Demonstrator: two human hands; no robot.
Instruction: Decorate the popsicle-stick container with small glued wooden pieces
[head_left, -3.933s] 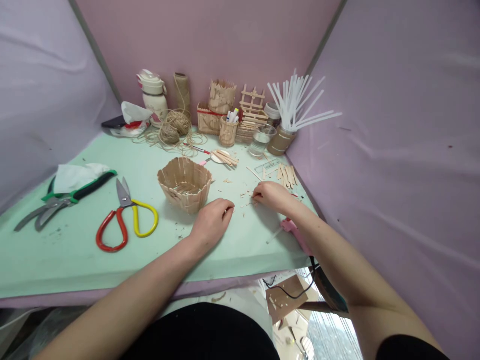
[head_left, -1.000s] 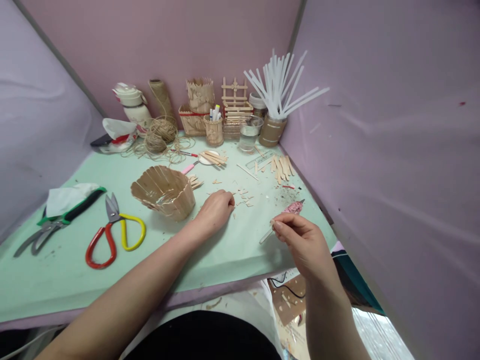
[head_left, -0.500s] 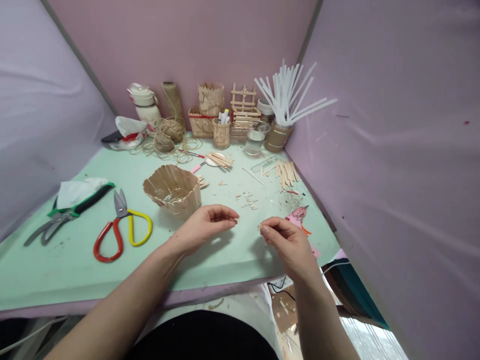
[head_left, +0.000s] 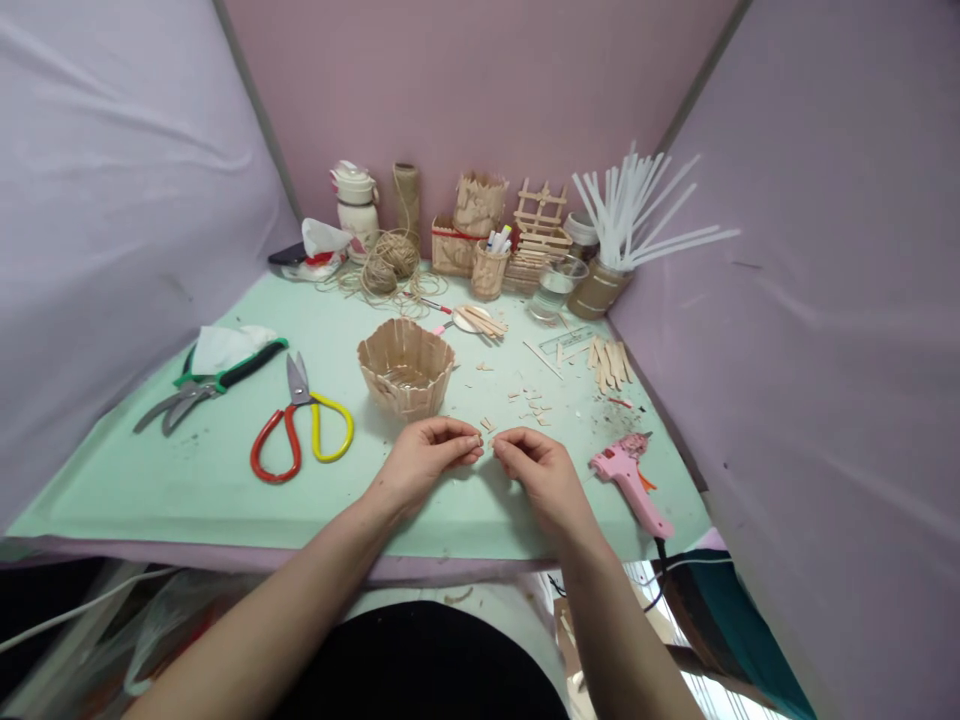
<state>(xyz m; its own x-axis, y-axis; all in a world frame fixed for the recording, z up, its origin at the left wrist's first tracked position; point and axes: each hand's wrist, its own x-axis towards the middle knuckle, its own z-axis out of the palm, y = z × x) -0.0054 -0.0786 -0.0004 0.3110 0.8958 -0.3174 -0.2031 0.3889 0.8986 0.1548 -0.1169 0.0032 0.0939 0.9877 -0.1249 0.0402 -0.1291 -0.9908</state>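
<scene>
Fine piecework, seemingly — right hand (head_left: pixel 536 468) pinches a tiny pale wood-coloured sliver (head_left: pixel 491 446), left hand (head_left: pixel 431 455) pinched closed, contents unclear — next move calls for steady alignment.

Basket (head_left: pixel 409 402): tan-brown. Your cloth (head_left: pixel 315 515) under the basket: plain pale mint green. Left of the basket, your scissors (head_left: pixel 299 397): one red handle, one yellow, grey blades. Farther left of the basket, your shears (head_left: pixel 201 388): green-and-black handles, dark grey blades. Right of the basket: your wood scraps (head_left: pixel 545 408), pale beige; your glue gun (head_left: pixel 634 487), pink. Behind the basket, you have twine (head_left: pixel 381 275), straw brown; a flask (head_left: pixel 359 220), cream with pinkish-red markings; a box (head_left: pixel 451 255), light tan with a red band. Behind and right of the basket: translucent white sticks (head_left: pixel 616 228) in a brown jar (head_left: pixel 597 293). Backdrop (head_left: pixel 480 90) beyond the basket: dusty pink.
</scene>
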